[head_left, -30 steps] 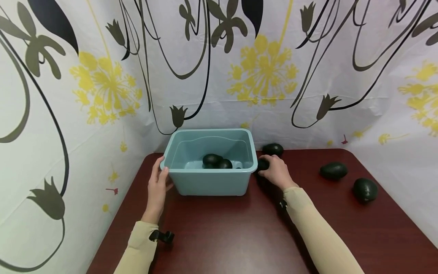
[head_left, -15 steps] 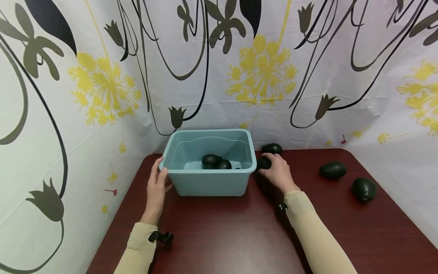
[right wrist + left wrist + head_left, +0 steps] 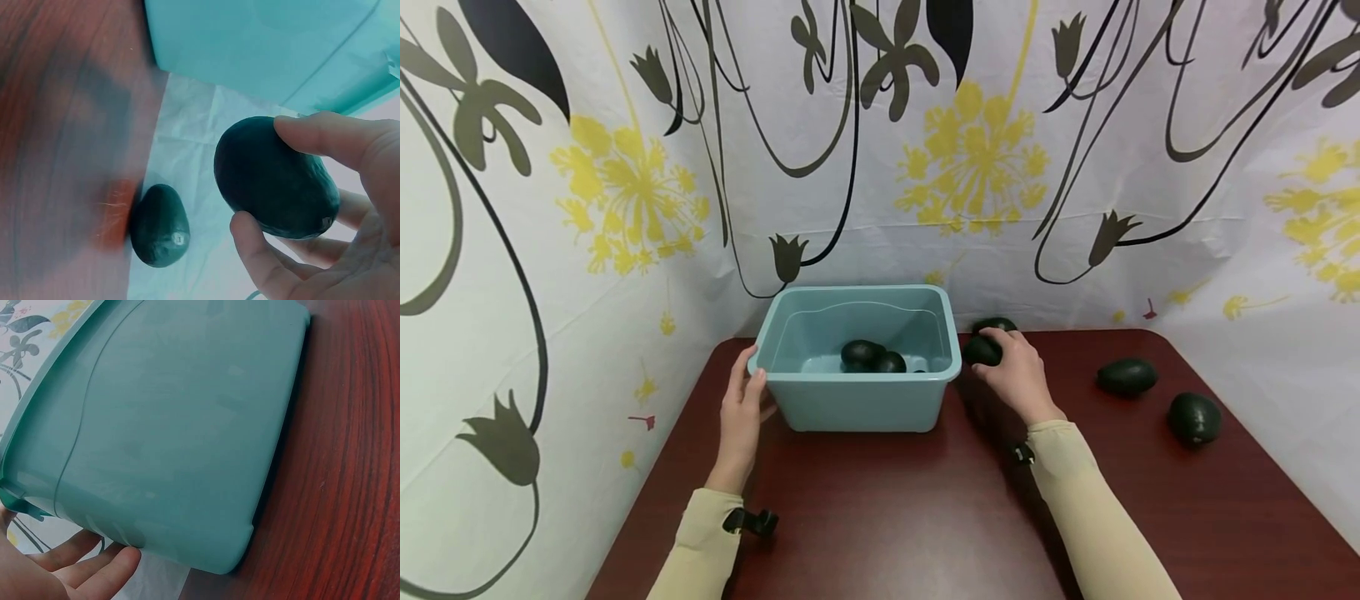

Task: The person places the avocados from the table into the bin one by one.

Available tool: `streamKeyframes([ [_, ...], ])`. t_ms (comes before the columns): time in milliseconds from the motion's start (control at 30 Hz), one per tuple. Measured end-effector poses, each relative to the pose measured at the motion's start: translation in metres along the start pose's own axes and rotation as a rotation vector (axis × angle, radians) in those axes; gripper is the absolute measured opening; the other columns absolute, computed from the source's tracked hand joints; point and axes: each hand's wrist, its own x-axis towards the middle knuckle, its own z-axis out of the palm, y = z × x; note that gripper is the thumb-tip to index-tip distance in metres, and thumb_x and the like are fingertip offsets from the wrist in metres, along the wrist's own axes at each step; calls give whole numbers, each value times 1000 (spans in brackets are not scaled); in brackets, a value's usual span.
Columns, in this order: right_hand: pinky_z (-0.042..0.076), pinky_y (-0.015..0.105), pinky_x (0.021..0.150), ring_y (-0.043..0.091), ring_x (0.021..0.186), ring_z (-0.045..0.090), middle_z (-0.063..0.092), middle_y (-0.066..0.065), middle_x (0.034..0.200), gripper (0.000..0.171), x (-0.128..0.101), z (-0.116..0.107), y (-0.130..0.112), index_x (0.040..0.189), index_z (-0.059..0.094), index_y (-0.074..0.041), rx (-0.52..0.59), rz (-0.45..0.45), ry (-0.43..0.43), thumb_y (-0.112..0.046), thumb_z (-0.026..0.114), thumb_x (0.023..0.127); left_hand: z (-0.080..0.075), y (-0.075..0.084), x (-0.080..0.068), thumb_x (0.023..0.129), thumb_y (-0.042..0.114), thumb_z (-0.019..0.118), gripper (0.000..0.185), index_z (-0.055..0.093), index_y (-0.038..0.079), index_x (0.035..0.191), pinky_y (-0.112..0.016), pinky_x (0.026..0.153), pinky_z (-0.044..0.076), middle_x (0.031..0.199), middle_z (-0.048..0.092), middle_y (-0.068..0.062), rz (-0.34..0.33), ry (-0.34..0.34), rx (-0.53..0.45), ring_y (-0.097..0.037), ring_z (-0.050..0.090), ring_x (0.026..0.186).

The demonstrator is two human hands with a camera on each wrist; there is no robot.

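My left hand holds the left front corner of a light blue plastic bin; in the left wrist view its fingers touch the outer wall. Inside the bin lie dark green avocados, partly hidden by the front wall. Beside the bin's right rim, my right hand grips another avocado between thumb and fingertips. The right wrist view shows this held avocado raised off the table. Just behind it in the head view, one more avocado lies near the table's back edge.
Two loose avocados lie on the right side of the dark red wooden table. A white cloth with a floral print hangs close behind the table and along its sides.
My right hand has shifted slightly right and farther back with the avocado, away from the bin's rim. The left hand and the bin stay in place.
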Motion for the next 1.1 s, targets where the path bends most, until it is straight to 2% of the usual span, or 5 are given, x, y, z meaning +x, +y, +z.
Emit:
streamKeyframes([
  [400, 45, 63, 86, 42, 107, 56, 56, 18, 129, 60, -3, -16, -9, 139, 59, -18, 8, 8, 50, -20, 82, 83, -1, -1, -1, 106, 40, 50, 52, 35, 35, 156, -65, 95, 45, 150, 43, -12, -14, 5, 12, -33, 52, 130],
  [1100, 50, 55, 81, 35, 106, 57, 59, 12, 129, 59, -4, -48, -46, 138, 60, -20, 28, -68, 124, -27, 83, 84, -1, -3, 2, 106, 42, 50, 54, 33, 34, 157, -66, 97, 43, 149, 42, -15, -6, -8, -9, -34, 52, 128],
])
